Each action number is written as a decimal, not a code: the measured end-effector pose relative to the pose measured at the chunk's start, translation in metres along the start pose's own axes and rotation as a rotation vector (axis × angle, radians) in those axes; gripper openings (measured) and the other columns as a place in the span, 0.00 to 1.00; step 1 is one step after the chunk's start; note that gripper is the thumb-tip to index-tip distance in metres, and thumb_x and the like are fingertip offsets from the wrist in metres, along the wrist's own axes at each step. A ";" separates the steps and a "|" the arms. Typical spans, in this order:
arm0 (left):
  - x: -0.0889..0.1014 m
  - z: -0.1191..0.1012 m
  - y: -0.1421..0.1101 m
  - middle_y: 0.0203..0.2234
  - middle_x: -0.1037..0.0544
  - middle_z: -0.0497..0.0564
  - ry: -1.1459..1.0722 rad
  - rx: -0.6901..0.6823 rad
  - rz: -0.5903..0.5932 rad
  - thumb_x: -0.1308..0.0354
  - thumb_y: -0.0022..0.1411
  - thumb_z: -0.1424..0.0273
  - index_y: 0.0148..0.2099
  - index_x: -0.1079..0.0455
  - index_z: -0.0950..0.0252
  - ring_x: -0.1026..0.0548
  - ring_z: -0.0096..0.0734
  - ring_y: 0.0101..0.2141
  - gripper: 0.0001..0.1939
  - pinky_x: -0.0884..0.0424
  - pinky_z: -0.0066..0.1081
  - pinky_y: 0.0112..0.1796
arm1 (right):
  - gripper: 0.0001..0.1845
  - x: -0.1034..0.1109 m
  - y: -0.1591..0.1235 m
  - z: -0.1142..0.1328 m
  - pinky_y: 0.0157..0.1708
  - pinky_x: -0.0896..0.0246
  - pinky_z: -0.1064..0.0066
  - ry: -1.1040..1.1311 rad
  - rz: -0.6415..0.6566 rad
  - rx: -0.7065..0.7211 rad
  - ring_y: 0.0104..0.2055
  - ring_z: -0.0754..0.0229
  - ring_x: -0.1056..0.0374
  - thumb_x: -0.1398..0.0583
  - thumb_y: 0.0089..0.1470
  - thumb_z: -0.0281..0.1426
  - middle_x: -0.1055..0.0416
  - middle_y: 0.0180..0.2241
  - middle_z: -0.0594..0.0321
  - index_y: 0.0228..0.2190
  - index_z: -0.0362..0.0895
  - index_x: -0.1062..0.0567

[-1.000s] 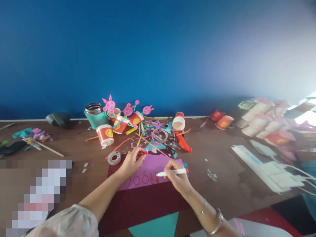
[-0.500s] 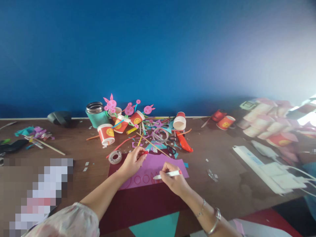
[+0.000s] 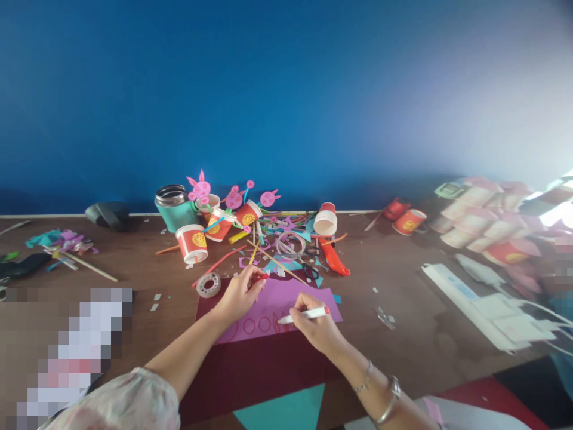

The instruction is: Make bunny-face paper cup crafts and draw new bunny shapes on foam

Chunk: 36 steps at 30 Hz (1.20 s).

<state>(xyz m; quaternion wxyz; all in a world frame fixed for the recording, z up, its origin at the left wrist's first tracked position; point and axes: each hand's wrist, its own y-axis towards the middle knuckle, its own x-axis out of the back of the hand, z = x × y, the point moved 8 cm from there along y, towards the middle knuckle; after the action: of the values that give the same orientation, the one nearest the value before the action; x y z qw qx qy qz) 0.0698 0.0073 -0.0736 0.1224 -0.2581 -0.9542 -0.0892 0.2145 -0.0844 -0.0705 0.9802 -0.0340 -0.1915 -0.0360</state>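
Under my hands lies a sheet of purple paper [image 3: 295,296], with red circles and pointed shapes drawn along its near edge. My right hand [image 3: 316,327] grips a white marker [image 3: 303,315] with a red end, its tip at the drawn shapes. In the fingers of my left hand [image 3: 244,294] is a small red marker cap [image 3: 264,276]; that hand rests on the paper's left part and hides some of it. Dark red paper [image 3: 250,370] lies beneath the purple sheet. A roll of tape [image 3: 208,285] sits just left of my left hand.
Behind the paper are red-and-white paper cups [image 3: 192,243] with pink animal faces, a teal thermos [image 3: 172,209], scissors [image 3: 310,273], sticks and scraps. A white power strip [image 3: 470,307] and stacked cups [image 3: 496,221] are at right. Teal paper [image 3: 286,406] lies at the near edge.
Both hands stay in nearly the same place. The marker tip remains by the red pointed shapes, with hardly any visible shift.
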 end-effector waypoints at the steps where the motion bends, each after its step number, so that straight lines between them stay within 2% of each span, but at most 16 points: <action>1: 0.000 0.000 0.000 0.24 0.30 0.44 0.000 0.000 0.001 0.50 0.62 0.66 0.38 0.39 0.63 0.32 0.22 0.19 0.06 0.35 0.25 0.23 | 0.12 0.000 0.000 0.001 0.18 0.57 0.77 -0.009 0.000 0.008 0.17 0.69 0.50 0.45 0.48 0.31 0.45 0.14 0.73 0.18 0.46 0.42; 4: 0.000 -0.001 0.000 0.24 0.31 0.44 -0.005 -0.004 0.003 0.50 0.62 0.66 0.38 0.39 0.63 0.33 0.22 0.18 0.06 0.36 0.24 0.22 | 0.12 -0.001 -0.001 0.001 0.17 0.57 0.77 -0.031 0.014 0.001 0.16 0.69 0.50 0.45 0.48 0.29 0.45 0.14 0.73 0.18 0.46 0.42; 11: -0.001 0.001 0.000 0.24 0.31 0.44 -0.014 0.008 0.008 0.50 0.62 0.66 0.38 0.40 0.63 0.33 0.22 0.19 0.06 0.35 0.24 0.23 | 0.10 -0.004 0.000 -0.003 0.18 0.54 0.78 -0.013 0.052 -0.042 0.17 0.69 0.47 0.46 0.46 0.28 0.37 0.14 0.70 0.17 0.45 0.40; 18: -0.001 0.000 0.001 0.24 0.31 0.44 -0.010 0.017 0.005 0.50 0.62 0.67 0.38 0.40 0.63 0.33 0.22 0.19 0.06 0.35 0.25 0.23 | 0.11 0.000 0.000 0.002 0.17 0.57 0.78 -0.018 0.000 0.003 0.17 0.70 0.51 0.45 0.47 0.30 0.46 0.14 0.73 0.17 0.45 0.43; 24: -0.001 0.001 0.001 0.24 0.31 0.44 -0.012 0.011 0.005 0.50 0.62 0.67 0.38 0.40 0.63 0.33 0.22 0.19 0.06 0.36 0.24 0.22 | 0.09 -0.004 -0.001 -0.001 0.18 0.54 0.77 -0.005 0.063 -0.048 0.16 0.68 0.48 0.47 0.44 0.28 0.41 0.12 0.71 0.16 0.45 0.41; 27: -0.001 0.001 0.001 0.24 0.31 0.44 -0.010 0.012 0.008 0.50 0.62 0.67 0.38 0.40 0.63 0.33 0.22 0.19 0.06 0.36 0.24 0.22 | 0.08 -0.003 0.000 -0.002 0.18 0.54 0.77 0.017 0.050 -0.056 0.17 0.68 0.45 0.47 0.45 0.29 0.38 0.14 0.69 0.17 0.45 0.40; 33: -0.001 0.001 0.001 0.24 0.30 0.44 -0.010 0.001 0.005 0.49 0.62 0.67 0.38 0.39 0.63 0.33 0.22 0.19 0.06 0.35 0.24 0.22 | 0.11 -0.001 0.000 0.001 0.17 0.58 0.78 -0.011 0.013 0.002 0.17 0.70 0.52 0.45 0.47 0.30 0.45 0.14 0.73 0.18 0.45 0.42; 36: -0.001 0.001 0.002 0.24 0.30 0.44 -0.016 -0.001 0.003 0.49 0.61 0.67 0.38 0.39 0.63 0.33 0.22 0.18 0.05 0.35 0.24 0.22 | 0.11 -0.003 -0.001 0.000 0.17 0.56 0.78 -0.037 0.039 -0.021 0.16 0.69 0.50 0.46 0.46 0.29 0.42 0.13 0.72 0.17 0.45 0.41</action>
<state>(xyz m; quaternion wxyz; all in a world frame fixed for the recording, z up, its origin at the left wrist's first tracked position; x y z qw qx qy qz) 0.0710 0.0086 -0.0744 0.1146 -0.2601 -0.9548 -0.0874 0.2117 -0.0847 -0.0713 0.9766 -0.0486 -0.2085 -0.0182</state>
